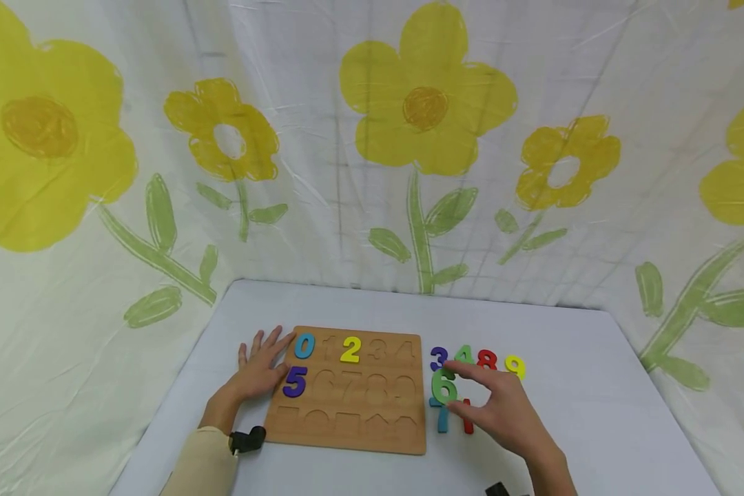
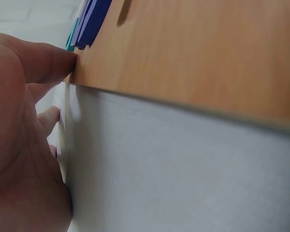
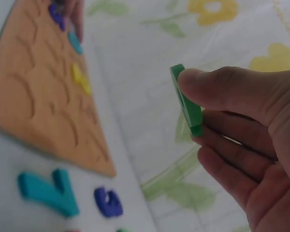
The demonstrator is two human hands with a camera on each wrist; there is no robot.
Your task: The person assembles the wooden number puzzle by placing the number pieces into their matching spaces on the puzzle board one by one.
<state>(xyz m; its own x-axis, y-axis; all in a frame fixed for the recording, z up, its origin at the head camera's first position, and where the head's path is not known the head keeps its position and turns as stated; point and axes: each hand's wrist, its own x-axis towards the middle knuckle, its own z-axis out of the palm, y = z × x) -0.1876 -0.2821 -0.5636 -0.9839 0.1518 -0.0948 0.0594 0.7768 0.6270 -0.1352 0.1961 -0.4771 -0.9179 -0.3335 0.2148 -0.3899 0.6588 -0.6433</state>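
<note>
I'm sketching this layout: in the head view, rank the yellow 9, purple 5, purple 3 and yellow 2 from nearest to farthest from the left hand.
1. Purple 5: on the board, beside the left hand.
2. Yellow 2: in the board's top row.
3. Purple 3: on the table, just right of the board.
4. Yellow 9: farther right.

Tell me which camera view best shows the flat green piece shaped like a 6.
The head view: there the flat green 6-shaped piece faces the camera, so its outline is readable. The right wrist view shows it nearly edge-on, pinched by the right hand; the left wrist view doesn't show it.
</note>
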